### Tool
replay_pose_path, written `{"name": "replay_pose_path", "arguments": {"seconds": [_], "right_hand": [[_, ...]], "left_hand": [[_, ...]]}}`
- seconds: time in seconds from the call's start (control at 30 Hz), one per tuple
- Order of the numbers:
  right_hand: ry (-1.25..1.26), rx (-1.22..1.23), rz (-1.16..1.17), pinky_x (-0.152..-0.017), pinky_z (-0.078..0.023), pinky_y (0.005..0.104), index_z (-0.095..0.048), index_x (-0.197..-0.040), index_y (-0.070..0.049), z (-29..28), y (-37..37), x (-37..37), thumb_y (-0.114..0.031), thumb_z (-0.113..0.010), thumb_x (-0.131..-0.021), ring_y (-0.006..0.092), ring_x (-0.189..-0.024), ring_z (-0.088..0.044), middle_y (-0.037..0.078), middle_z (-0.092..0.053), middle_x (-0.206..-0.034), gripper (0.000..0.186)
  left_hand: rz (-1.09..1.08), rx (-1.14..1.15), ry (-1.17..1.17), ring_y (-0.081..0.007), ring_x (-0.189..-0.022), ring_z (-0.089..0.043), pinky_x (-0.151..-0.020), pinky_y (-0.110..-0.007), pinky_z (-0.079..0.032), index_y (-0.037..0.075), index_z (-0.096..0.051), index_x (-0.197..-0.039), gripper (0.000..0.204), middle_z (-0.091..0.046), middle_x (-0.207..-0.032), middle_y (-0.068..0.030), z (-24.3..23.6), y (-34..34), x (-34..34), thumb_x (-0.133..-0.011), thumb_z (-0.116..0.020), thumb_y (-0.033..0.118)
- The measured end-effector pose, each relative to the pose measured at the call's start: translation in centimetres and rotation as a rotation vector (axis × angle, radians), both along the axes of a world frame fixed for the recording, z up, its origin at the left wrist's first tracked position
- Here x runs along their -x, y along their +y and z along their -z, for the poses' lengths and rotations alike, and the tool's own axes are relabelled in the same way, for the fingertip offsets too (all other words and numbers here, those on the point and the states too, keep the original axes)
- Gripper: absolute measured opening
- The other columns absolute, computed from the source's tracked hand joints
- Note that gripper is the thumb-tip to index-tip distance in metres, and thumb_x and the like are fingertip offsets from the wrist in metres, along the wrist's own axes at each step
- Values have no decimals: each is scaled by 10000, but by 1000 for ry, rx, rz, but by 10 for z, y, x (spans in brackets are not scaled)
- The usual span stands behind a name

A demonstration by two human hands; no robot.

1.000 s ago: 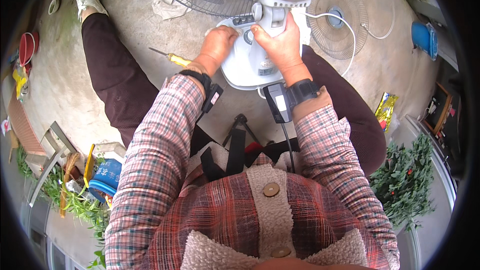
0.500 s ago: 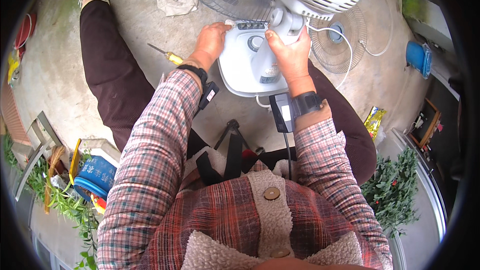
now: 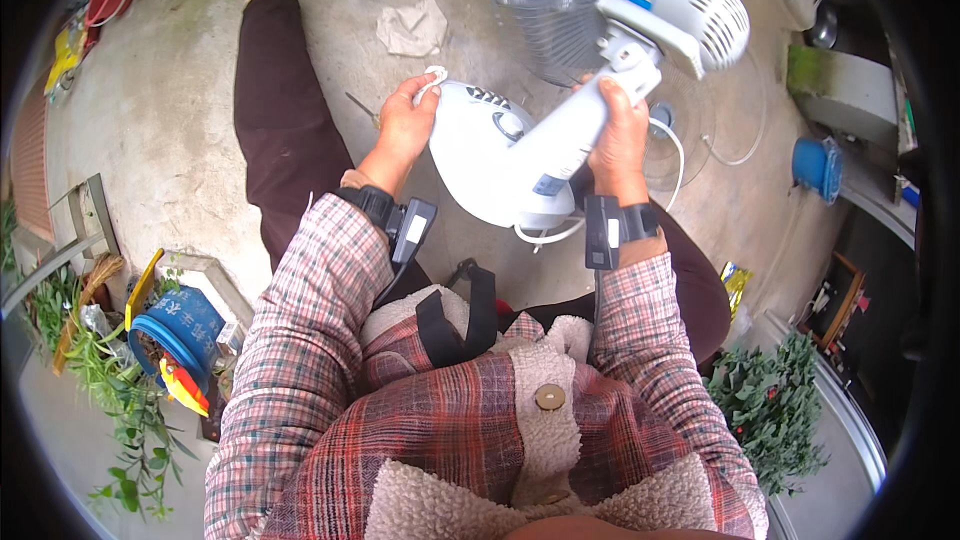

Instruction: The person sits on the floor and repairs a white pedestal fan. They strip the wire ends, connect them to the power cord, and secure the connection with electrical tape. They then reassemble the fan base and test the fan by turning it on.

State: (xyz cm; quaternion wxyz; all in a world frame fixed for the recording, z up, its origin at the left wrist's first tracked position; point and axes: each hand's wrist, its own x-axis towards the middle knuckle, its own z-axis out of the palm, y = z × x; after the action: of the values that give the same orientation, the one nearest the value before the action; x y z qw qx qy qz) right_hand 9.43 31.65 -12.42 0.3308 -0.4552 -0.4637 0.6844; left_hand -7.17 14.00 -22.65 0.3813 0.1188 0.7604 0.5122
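Observation:
A white table fan [image 3: 470, 155] is tilted between my hands, its motor housing and wire cage [image 3: 545, 15] up to the right. My right hand [image 3: 622, 140] is closed round the fan's neck, just below the motor. At the left edge of the base, near the row of buttons, my left hand [image 3: 403, 135] pinches a small white cloth [image 3: 432, 82]; its fingertips touch the rim. A white cord [image 3: 552, 237] comes out of the base's near end. Partly hidden behind my left hand, a screwdriver [image 3: 358, 105] lies on the floor.
A crumpled beige cloth [image 3: 412, 28] lies on the concrete beyond my left hand. Blue buckets [image 3: 190, 325] and plants stand at lower left, with a leafy bush [image 3: 770, 405] at lower right. A blue container [image 3: 818, 168] sits by a concrete block [image 3: 840, 88] at right.
The fan has turned and tilted, its head swinging to the right and its base lifting on the left. Both hands moved with it, and the white cloth now shows more clearly in my left fingers.

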Motion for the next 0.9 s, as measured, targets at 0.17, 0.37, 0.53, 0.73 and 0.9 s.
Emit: {"name": "replay_pose_path", "arguments": {"seconds": [0.17, 0.37, 0.53, 0.73, 0.9], "right_hand": [[220, -166, -83, -757, -552, 369, -546, -1112, 24, -94, 10, -6, -274, -706, -760, 232, -817, -657, 143, -646, -945, 489], [341, -499, -214, -859, -523, 420, -507, -1195, -20, -220, 10, -17, -315, -737, -780, 268, -973, -622, 129, -592, -1115, 559], [369, -306, -178, -881, -525, 422, -506, -1162, -14, -226, 13, -27, -236, -763, -769, 274, -993, -627, 144, -609, -1095, 520], [378, -200, -148, -916, -495, 384, -541, -1089, -18, -144, 16, -43, -171, -750, -737, 247, -939, -621, 95, -614, -976, 437], [344, -115, -197, -897, -480, 361, -550, -1104, -28, -86, 31, -39, -165, -751, -733, 224, -954, -619, 81, -622, -1000, 444]], "left_hand": [[-78, -367, 104, -227, -1131, -569, -972, -316, -441, 16, -518, -1338, 465, -600, -1242, -161, -96, 4, 5, -904, -616, 151], [-195, -691, 669, -371, -1278, -477, -1063, -400, -393, 6, -506, -1311, 539, -488, -1364, -235, -221, 9, -2, -806, -668, 103], [-216, -563, 869, -387, -1295, -442, -1076, -412, -374, -3, -467, -1331, 583, -441, -1379, -256, -231, 7, -25, -795, -679, 92], [-177, -609, 71, -268, -1204, -534, -1017, -351, -433, 2, -451, -1356, 620, -513, -1334, -185, -171, 5, -9, -821, -731, 142], [-78, -371, -187, -244, -1212, -512, -1029, -344, -403, -32, -345, -1436, 721, -514, -1325, -190, -126, 8, 9, -844, -721, 138]]}}
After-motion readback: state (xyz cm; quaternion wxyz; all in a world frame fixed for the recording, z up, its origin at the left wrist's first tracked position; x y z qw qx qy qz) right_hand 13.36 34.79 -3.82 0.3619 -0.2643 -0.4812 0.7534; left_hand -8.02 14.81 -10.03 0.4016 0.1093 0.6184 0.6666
